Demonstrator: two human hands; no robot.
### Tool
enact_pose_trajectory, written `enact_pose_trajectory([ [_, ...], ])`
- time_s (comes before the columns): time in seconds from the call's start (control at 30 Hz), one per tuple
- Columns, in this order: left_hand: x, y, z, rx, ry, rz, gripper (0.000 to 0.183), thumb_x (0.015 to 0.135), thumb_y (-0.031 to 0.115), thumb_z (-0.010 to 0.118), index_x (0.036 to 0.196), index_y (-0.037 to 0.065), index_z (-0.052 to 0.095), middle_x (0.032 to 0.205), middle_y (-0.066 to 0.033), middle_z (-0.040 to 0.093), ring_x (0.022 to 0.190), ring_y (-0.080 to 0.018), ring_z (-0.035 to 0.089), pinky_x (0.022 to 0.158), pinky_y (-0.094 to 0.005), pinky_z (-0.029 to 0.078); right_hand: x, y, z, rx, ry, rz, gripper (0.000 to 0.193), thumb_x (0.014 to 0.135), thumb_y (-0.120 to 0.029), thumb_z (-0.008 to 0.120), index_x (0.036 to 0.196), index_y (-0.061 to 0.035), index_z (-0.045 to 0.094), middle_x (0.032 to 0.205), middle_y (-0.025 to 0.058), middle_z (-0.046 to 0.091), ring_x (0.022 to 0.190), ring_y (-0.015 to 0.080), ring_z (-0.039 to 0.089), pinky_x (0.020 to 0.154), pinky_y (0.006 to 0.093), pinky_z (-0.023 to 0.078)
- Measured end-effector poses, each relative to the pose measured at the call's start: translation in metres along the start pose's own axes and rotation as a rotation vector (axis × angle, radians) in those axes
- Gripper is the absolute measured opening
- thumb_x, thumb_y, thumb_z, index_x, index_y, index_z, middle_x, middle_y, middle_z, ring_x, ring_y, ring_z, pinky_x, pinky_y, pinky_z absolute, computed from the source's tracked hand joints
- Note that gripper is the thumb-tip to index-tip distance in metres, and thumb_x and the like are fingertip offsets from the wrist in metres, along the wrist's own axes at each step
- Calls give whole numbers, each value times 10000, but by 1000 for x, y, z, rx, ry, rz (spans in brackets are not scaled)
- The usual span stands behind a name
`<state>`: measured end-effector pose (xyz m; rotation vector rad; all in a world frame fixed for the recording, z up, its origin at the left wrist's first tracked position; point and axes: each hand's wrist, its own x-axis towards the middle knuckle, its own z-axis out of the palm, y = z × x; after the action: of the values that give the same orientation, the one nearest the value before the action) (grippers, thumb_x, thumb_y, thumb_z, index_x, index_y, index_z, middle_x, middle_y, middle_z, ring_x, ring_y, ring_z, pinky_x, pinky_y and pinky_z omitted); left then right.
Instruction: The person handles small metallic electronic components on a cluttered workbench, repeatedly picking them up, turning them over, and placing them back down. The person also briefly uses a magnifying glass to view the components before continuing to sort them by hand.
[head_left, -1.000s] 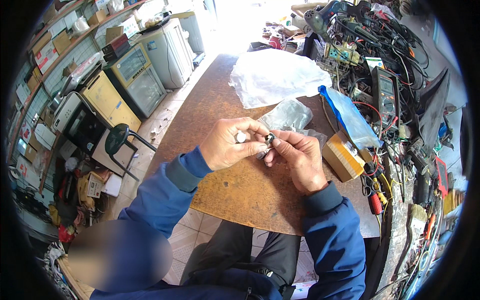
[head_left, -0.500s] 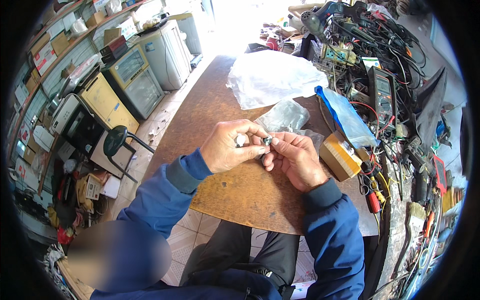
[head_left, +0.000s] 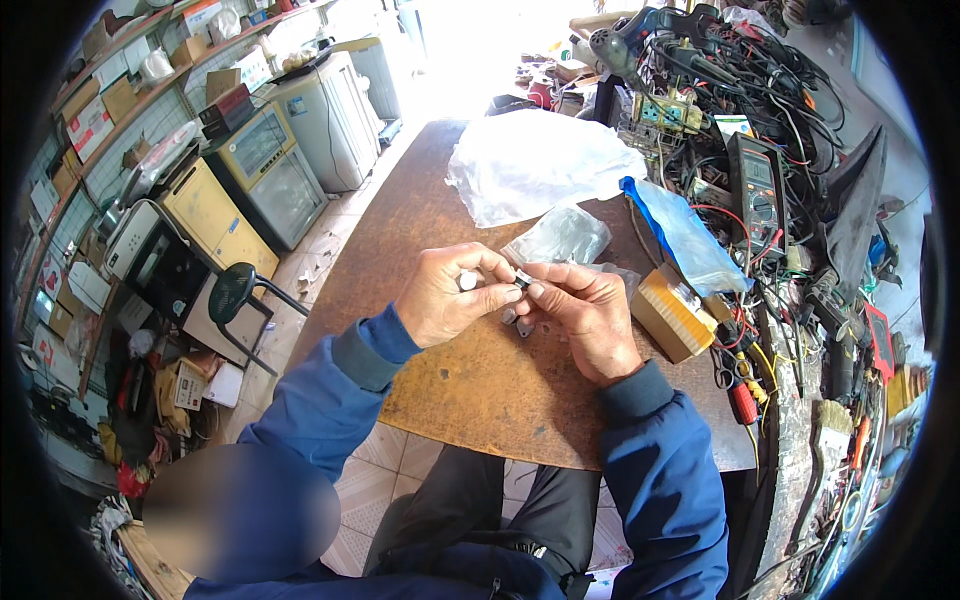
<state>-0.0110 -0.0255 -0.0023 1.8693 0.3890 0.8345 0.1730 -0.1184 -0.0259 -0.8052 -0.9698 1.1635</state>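
Above the wooden table (head_left: 450, 400), my left hand (head_left: 447, 293) and my right hand (head_left: 583, 312) meet fingertip to fingertip. Both pinch a small dark-and-silver part (head_left: 523, 280), too small to name more exactly. A round white piece (head_left: 467, 281) shows within the curled fingers of my left hand. Just below the fingertips, small grey flat pieces (head_left: 523, 328) are partly covered by my right hand. Beyond my hands lies a clear plastic bag (head_left: 562, 238) with its contents hard to make out.
A large white plastic sheet (head_left: 545, 165) covers the far tabletop. To the right are an open cardboard box (head_left: 675, 312), a blue-edged plastic pouch (head_left: 690, 240), a multimeter (head_left: 757, 190), tangled cables (head_left: 740, 85) and a red-handled screwdriver (head_left: 743, 402). A dark stool (head_left: 236, 290) stands left.
Both hands have shifted slightly left in view, and the small part is turned differently between the fingertips. Grey pieces below them show more clearly now.
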Motion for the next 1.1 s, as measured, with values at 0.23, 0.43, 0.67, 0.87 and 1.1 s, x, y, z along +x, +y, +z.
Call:
enact_pose_trajectory([
  [0.23, 1, -4, 5, 69, 68, -33, 129, 868, 1, 745, 954, 28, 653, 875, -12, 684, 754, -47, 594, 641, -215, 496, 0, 2, 3, -44, 25, -76, 362, 915, 79, 638, 1271, 41, 585, 1017, 93, 710, 831, 133, 680, 725, 253, 558],
  [0.43, 2, -1, 3, 323, 89, 29, 185, 845, -31, 746, 982, 34, 640, 863, -9, 659, 763, -43, 596, 645, -222, 510, -1, -3, 7, -179, 45, -127, 500, 895, 116, 627, 1368, 41, 487, 1087, 108, 700, 917, 143, 687, 806, 272, 574],
  [0.67, 3, -5, 5, 254, 74, 32, 250, 851, -53, 717, 1078, 24, 645, 961, -40, 687, 843, -65, 636, 705, -229, 532, -2, 1, 7, -241, 50, -183, 485, 896, 125, 612, 1360, 46, 490, 1108, 117, 700, 950, 152, 691, 841, 276, 573],
  [0.87, 2, -6, 4, 282, 55, 61, 258, 851, -59, 712, 1088, 22, 648, 974, -44, 690, 868, -78, 645, 740, -237, 540, -2, -1, 8, -218, 41, -155, 480, 899, 125, 609, 1357, 55, 485, 1111, 123, 701, 950, 155, 693, 840, 278, 573],
  [1.1, 2, -2, 5, 257, 53, 42, 261, 847, -53, 717, 1086, 25, 650, 969, -48, 692, 874, -83, 648, 748, -245, 543, -1, 1, 7, -192, 35, -158, 474, 901, 117, 617, 1353, 66, 483, 1109, 123, 700, 939, 154, 688, 816, 278, 570],
])
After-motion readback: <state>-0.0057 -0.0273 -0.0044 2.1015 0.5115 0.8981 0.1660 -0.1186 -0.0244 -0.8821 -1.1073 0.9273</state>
